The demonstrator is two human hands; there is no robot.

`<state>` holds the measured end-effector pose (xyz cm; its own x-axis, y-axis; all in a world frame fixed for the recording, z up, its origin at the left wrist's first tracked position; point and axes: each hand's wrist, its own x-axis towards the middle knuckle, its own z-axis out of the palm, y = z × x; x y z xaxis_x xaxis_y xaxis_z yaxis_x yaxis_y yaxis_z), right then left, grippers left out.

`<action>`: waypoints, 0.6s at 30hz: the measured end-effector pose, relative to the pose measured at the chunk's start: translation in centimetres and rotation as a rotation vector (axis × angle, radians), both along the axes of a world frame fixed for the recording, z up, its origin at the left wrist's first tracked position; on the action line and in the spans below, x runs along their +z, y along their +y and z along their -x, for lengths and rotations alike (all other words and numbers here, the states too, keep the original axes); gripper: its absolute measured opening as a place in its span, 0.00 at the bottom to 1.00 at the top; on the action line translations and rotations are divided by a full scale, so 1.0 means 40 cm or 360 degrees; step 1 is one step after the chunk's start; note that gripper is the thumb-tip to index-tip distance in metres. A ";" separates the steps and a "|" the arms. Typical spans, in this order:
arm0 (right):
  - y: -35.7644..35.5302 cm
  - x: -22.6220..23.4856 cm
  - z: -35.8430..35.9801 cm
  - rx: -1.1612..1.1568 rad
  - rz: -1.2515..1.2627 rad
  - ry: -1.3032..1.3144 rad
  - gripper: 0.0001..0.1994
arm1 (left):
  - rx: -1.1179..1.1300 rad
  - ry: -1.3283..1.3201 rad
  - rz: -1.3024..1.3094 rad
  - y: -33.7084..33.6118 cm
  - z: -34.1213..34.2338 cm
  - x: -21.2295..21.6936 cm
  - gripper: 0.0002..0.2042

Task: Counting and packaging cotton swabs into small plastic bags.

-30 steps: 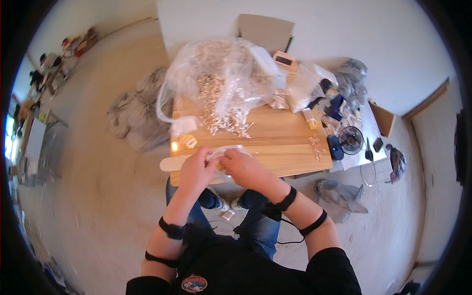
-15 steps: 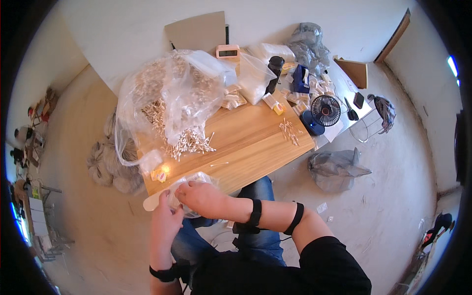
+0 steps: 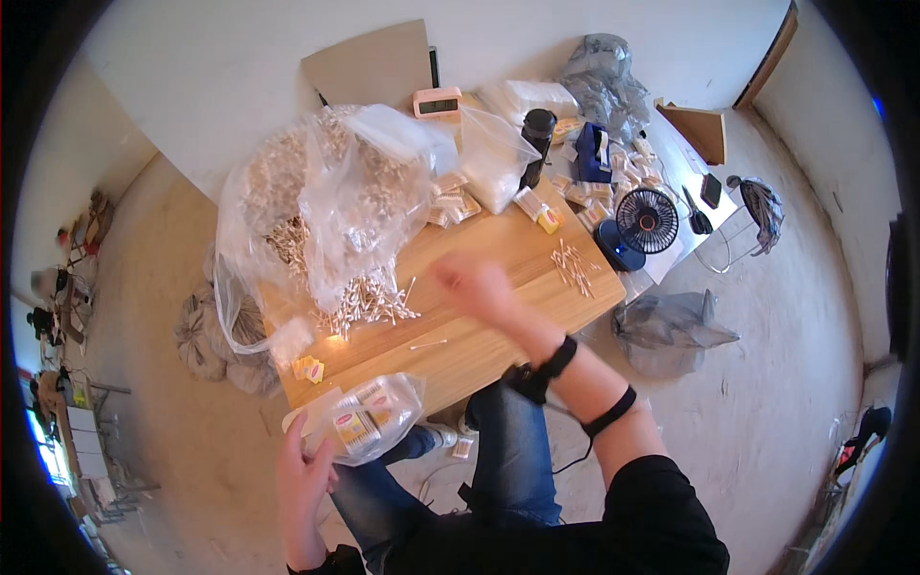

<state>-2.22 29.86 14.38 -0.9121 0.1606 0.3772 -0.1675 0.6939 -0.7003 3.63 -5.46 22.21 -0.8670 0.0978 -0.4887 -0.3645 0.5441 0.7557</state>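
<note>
My left hand [image 3: 305,476] grips the lower edge of a small clear plastic bag [image 3: 369,415] with small packets inside, held at the near left corner of the wooden table [image 3: 498,259]. My right hand [image 3: 471,281] is blurred above the middle of the table, fingers loosely apart, with nothing seen in it. A single cotton swab [image 3: 428,343] lies on the wood just left of that hand. A pile of loose cotton swabs [image 3: 367,302] spills from a large clear bag [image 3: 321,196] full of swabs at the table's left.
A small heap of swabs [image 3: 573,265] lies at the right edge. Behind are a clear bag of white stuff [image 3: 496,158], a dark bottle [image 3: 537,144], a pink clock [image 3: 437,102], a small fan [image 3: 644,222] and stacked small boxes [image 3: 450,203]. Grey bags [image 3: 671,331] sit on the floor.
My right hand has let go of the small bag and moved up over the middle of the table. My left hand keeps the bag at the near corner. The view has swung.
</note>
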 end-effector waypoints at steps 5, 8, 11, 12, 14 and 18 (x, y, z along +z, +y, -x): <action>0.384 -0.224 0.105 -0.0618 -0.0896 -0.0364 0.09 | -0.0237 0.0367 0.0546 0.002 0.019 0.005 0.29; 0.472 -0.280 0.119 -0.0770 -0.1139 -0.0823 0.15 | -0.0420 0.0751 0.0520 0.000 0.025 -0.012 0.29; 0.434 -0.234 0.155 -0.0659 -0.1002 -0.1200 0.20 | -0.0273 0.0671 0.0436 0.006 0.013 -0.004 0.28; 0.459 -0.271 0.147 -0.0762 -0.1118 -0.1083 0.19 | -0.0285 0.0684 0.0419 0.019 0.019 0.001 0.28; 0.483 -0.313 0.149 -0.0730 -0.1151 -0.1008 0.16 | -0.0236 0.0558 0.0276 0.028 0.020 0.011 0.27; 0.476 -0.315 0.109 -0.0662 -0.1168 -0.0485 0.12 | -0.0165 0.0556 0.0101 0.013 0.021 -0.036 0.26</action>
<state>-6.57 48.89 1.80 -0.9113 0.3140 0.2662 0.3179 0.9477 -0.0296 2.80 -4.96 20.79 -0.9696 0.1730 -0.1731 -0.0311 0.6144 0.7884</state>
